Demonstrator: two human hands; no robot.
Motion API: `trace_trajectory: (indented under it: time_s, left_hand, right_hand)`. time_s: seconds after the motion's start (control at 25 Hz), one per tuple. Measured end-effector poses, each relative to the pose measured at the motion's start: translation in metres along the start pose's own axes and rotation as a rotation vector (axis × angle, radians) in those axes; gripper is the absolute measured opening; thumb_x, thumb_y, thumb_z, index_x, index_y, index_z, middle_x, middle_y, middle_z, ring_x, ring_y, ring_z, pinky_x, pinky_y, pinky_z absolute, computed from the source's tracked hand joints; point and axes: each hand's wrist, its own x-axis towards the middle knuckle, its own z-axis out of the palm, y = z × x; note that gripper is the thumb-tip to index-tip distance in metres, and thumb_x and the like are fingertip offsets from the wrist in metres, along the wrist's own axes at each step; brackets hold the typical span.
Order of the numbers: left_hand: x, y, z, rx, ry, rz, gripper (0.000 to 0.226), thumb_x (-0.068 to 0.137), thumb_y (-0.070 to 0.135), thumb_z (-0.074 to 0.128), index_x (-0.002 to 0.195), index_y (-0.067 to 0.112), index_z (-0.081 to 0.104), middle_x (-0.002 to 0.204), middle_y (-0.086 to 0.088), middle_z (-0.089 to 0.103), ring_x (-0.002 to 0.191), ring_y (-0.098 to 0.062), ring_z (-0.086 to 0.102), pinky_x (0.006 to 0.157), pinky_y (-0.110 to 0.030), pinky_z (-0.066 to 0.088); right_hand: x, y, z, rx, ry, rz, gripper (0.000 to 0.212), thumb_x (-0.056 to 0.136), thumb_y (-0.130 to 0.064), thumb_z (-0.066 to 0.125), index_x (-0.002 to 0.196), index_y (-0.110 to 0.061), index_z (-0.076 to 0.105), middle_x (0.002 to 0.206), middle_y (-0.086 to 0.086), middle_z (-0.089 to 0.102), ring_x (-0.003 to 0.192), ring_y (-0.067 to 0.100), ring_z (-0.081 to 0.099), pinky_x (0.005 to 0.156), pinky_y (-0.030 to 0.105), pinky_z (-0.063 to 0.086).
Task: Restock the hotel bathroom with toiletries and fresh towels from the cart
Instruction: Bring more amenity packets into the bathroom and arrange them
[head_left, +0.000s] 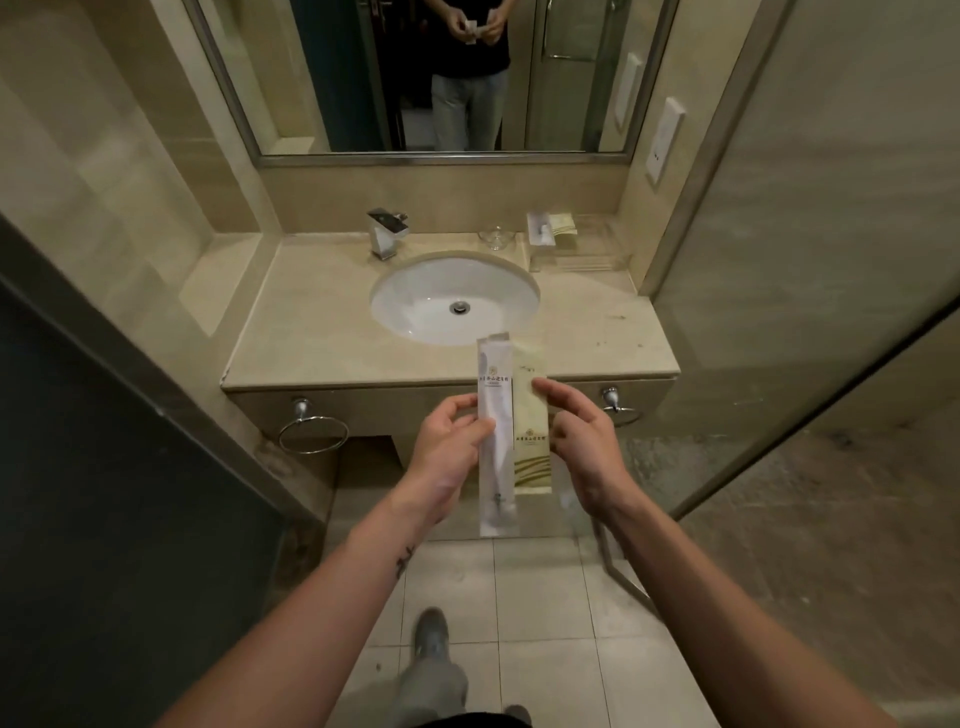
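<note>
Left hand (449, 441): you pinch the white packet (497, 441) at its left edge.
Right hand (582, 441): you grasp the cream packet (531, 426) at its right edge.
Packets: side by side, touching, held in the air before the counter (311, 332), below the sink (415, 296).
Clear tray (597, 260): back right on the counter.

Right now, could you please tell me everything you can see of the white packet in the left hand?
The white packet is long, narrow and flat, seemingly paper or plastic, with a small emblem and a line of dark characters near its top. A slim item shows faintly inside. It stands nearly upright before the counter edge. The left hand pinches its left edge at mid-height; its right edge meets the cream packet held by the right hand.
</note>
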Motion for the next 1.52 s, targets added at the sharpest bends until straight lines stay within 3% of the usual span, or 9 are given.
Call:
trace_trajectory:
  time_s: [0.12,0.28,0.52,0.64,0.84,0.92,1.36,1.44,1.52]
  left_hand:
    - [0.047,0.010,0.001,-0.014,-0.028,-0.035,0.026,0.095,0.001,0.060,0.119,0.011,0.058,0.100,-0.002,0.078,0.097,-0.021,0.074,0.086,-0.043,0.061]
    - [0.127,0.031,-0.001,-0.015,-0.071,-0.070,0.026,0.094,0.001,0.058,0.117,0.014,0.061,0.100,-0.003,0.078,0.095,-0.023,0.075,0.078,-0.037,0.061]
    - [0.244,0.081,-0.008,0.025,-0.115,-0.098,0.027,0.093,0.002,0.053,0.115,0.015,0.063,0.103,-0.005,0.077,0.099,-0.025,0.073,0.077,-0.037,0.060]
    - [0.288,0.101,-0.010,0.050,-0.140,-0.102,0.030,0.092,0.001,0.053,0.117,0.014,0.062,0.101,-0.003,0.078,0.099,-0.024,0.074,0.087,-0.043,0.060]
    - [0.337,0.118,-0.001,0.079,-0.188,-0.114,0.028,0.094,0.001,0.056,0.119,0.015,0.060,0.103,-0.002,0.078,0.096,-0.019,0.074,0.080,-0.035,0.060]
    - [0.360,0.123,0.009,0.081,-0.180,-0.111,0.028,0.095,0.001,0.055,0.119,0.015,0.060,0.101,0.000,0.078,0.095,-0.018,0.074,0.081,-0.034,0.059]
    - [0.489,0.122,0.114,0.122,-0.045,-0.138,0.032,0.089,-0.001,0.061,0.115,0.018,0.062,0.110,-0.001,0.074,0.097,-0.017,0.073,0.092,-0.041,0.058]
    - [0.516,0.121,0.135,0.131,-0.045,-0.147,0.033,0.089,-0.002,0.061,0.116,0.017,0.062,0.112,-0.002,0.073,0.099,-0.018,0.072,0.094,-0.041,0.057]
    - [0.546,0.119,0.157,0.132,-0.031,-0.140,0.034,0.089,-0.004,0.060,0.115,0.017,0.061,0.112,-0.002,0.073,0.100,-0.018,0.072,0.095,-0.041,0.057]
  right_hand:
    - [0.046,-0.007,0.003,0.037,0.014,0.037,0.053,0.082,0.006,0.039,0.114,-0.020,0.073,0.108,0.006,0.076,0.101,0.025,0.072,0.084,0.038,0.059]
    - [0.113,-0.022,0.017,0.004,0.079,0.043,0.049,0.090,0.006,0.039,0.116,-0.019,0.071,0.101,0.005,0.077,0.080,0.016,0.072,0.063,0.026,0.057]
    - [0.220,-0.059,0.049,-0.032,0.162,-0.003,0.044,0.091,0.005,0.043,0.113,-0.020,0.073,0.102,-0.006,0.077,0.085,0.010,0.072,0.065,0.022,0.055]
    - [0.259,-0.067,0.059,-0.038,0.197,-0.007,0.044,0.091,0.004,0.045,0.112,-0.022,0.074,0.101,-0.007,0.076,0.083,0.010,0.071,0.067,0.025,0.056]
    - [0.314,-0.078,0.055,-0.062,0.249,-0.022,0.046,0.089,0.005,0.048,0.111,-0.027,0.074,0.102,-0.006,0.076,0.079,0.016,0.064,0.075,0.038,0.056]
    - [0.336,-0.086,0.047,-0.088,0.248,-0.041,0.050,0.087,0.006,0.048,0.112,-0.029,0.073,0.103,-0.006,0.075,0.077,0.015,0.066,0.070,0.035,0.058]
    - [0.484,-0.100,-0.038,-0.151,0.228,0.025,0.051,0.088,0.005,0.047,0.115,-0.030,0.070,0.102,-0.013,0.074,0.084,0.026,0.065,0.084,0.052,0.057]
    - [0.513,-0.101,-0.055,-0.158,0.228,0.038,0.050,0.088,0.005,0.047,0.115,-0.030,0.070,0.097,-0.011,0.074,0.081,0.022,0.063,0.079,0.049,0.057]
    - [0.542,-0.105,-0.069,-0.182,0.214,0.021,0.050,0.088,0.006,0.048,0.114,-0.032,0.070,0.097,-0.009,0.073,0.074,0.012,0.061,0.065,0.034,0.055]
